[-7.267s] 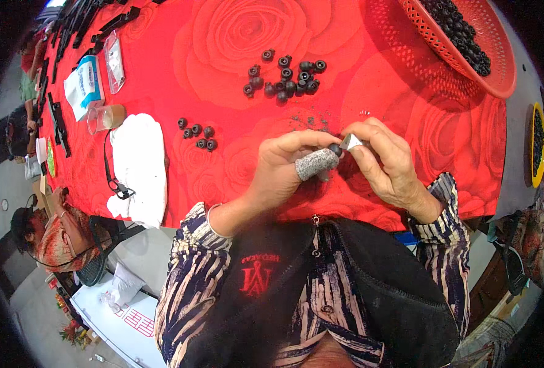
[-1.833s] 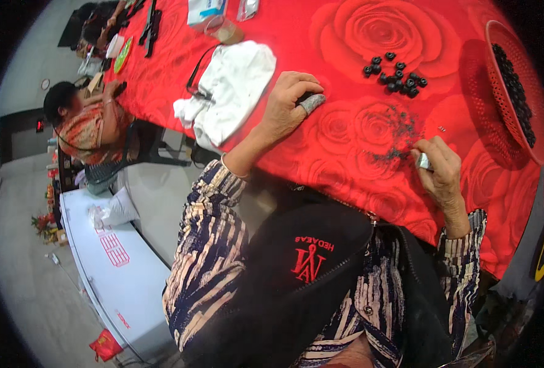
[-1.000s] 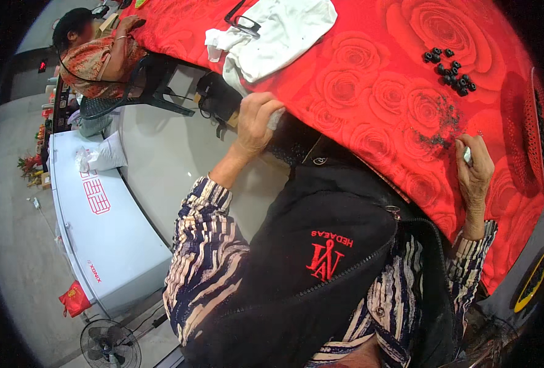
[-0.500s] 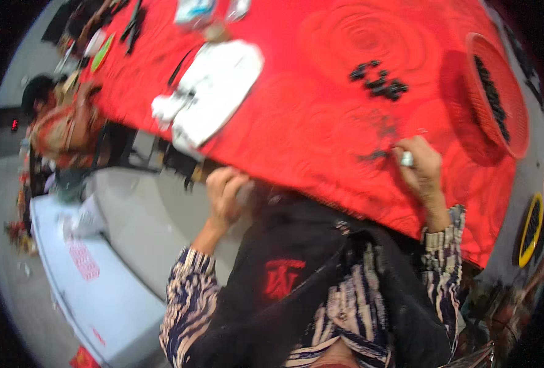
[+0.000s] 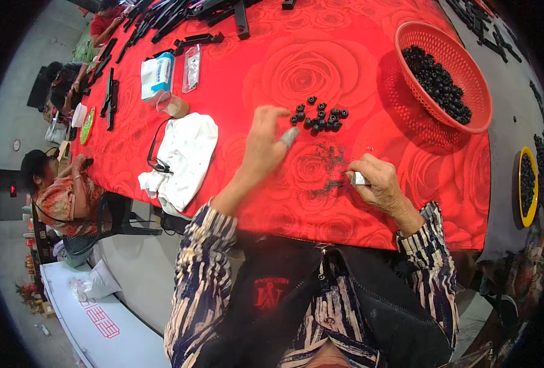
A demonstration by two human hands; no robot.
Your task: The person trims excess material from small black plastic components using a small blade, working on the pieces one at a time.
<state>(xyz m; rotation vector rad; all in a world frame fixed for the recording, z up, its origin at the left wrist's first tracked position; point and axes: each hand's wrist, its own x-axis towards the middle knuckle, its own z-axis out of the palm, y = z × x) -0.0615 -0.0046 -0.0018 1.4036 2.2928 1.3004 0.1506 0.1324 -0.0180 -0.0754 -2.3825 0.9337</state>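
My left hand (image 5: 264, 144) reaches over the red tablecloth, its fingers stretched out and apart, holding nothing I can see. A grey covering wraps its thumb. Beside its fingertips lies a loose group of small black round parts (image 5: 318, 122) with holes in them. My right hand (image 5: 379, 186) rests lower on the cloth, closed, with a whitish covering at its thumb. Whatever it grips, if anything, is hidden by the fingers. Dark crumbs (image 5: 330, 162) are scattered on the cloth between the two hands.
A red perforated basket (image 5: 485, 104) of black parts stands at right; a yellow-rimmed tray (image 5: 534, 195) lies beyond. A white cloth (image 5: 192, 153) with glasses, a cup (image 5: 177, 107) and a tissue pack (image 5: 157, 73) lie left. Long black pieces (image 5: 241, 21) cover the far end. People sit at left.
My left hand has come up from the table's near edge to the black parts and opened. My right hand stays closed by the crumbs. The view has turned and sharpened.
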